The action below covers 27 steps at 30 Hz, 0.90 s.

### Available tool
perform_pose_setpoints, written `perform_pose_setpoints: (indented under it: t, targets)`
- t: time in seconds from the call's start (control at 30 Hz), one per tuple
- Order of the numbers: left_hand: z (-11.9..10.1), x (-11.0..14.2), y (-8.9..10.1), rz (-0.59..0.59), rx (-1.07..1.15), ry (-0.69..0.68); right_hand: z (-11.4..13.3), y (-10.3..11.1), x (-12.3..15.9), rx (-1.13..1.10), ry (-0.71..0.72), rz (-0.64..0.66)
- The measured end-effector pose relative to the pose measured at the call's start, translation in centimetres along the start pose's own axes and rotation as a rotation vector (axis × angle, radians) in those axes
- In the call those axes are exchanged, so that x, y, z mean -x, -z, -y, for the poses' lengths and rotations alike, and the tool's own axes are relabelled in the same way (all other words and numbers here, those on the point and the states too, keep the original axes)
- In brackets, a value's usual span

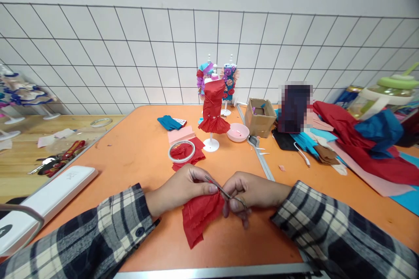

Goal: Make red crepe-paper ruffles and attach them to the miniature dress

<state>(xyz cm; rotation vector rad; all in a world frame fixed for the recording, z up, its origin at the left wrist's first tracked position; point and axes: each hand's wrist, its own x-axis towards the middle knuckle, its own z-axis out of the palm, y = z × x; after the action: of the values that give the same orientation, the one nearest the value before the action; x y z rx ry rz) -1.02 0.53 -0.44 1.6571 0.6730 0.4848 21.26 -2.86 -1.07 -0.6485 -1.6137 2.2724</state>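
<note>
My left hand (193, 185) pinches a crumpled piece of red crepe paper (201, 218) by its gathered top, and the paper hangs down toward the table front. In my right hand (244, 192) is a small pair of scissors (225, 192), its blades pointing up and left across the paper's gathered end. The tips lie close to my left thumb. Beyond my hands stands a small dress form in a red paper dress (213, 107) on a white round base (211, 144). A roll of clear tape (181, 151) lies on more red paper (199, 150) to its left.
Two decorated dress forms stand behind, with a pink bowl (238, 132) and cardboard box (261, 117) nearby. Coloured paper (356, 144) and a green-lidded jug (384, 96) are at right. A white power bank (49, 207) lies at left. A metal seam (262, 161) crosses the orange table (137, 148).
</note>
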Motion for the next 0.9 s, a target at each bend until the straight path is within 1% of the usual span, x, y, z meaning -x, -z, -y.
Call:
perform_pose_setpoints:
  t: [0.13, 0.3, 0.43, 0.5, 0.57, 0.67, 0.73, 0.8, 0.9]
  targets:
    - [0.0, 0.1, -0.1, 0.021, -0.003, 0.022, -0.1, 0.1, 0.1, -0.041, 0.002, 0.011]
    - [-0.1, 0.2, -0.2, -0.007, -0.013, 0.04, -0.1, 0.1, 0.1, 0.016, -0.003, -0.021]
    - [-0.4, 0.0, -0.2, 0.02, -0.031, 0.063, -0.3, 0.0, -0.1, -0.071, 0.005, -0.004]
    - [-0.6, -0.1, -0.3, 0.019, -0.043, 0.076, -0.3, 0.1, 0.0, -0.074, 0.004, -0.007]
    - [-0.7, -0.2, -0.3, -0.037, -0.05, 0.094, 0.0, 0.2, 0.1, -0.002, 0.028, -0.052]
    - [-0.7, -0.4, -0.4, -0.183, -0.05, 0.133, 0.6, 0.8, 0.6, 0.156, 0.035, -0.157]
    - [-0.7, -0.4, -0.4, -0.234, -0.065, 0.154, 0.7, 1.3, 0.8, 0.191, 0.003, -0.16]
    - [-0.7, -0.4, -0.4, -0.219, -0.089, 0.161, 0.6, 1.7, 0.9, 0.154, -0.011, -0.117]
    - [-0.7, -0.3, -0.5, -0.156, -0.079, 0.134, 0.0, 1.8, 0.7, 0.075, 0.008, -0.079]
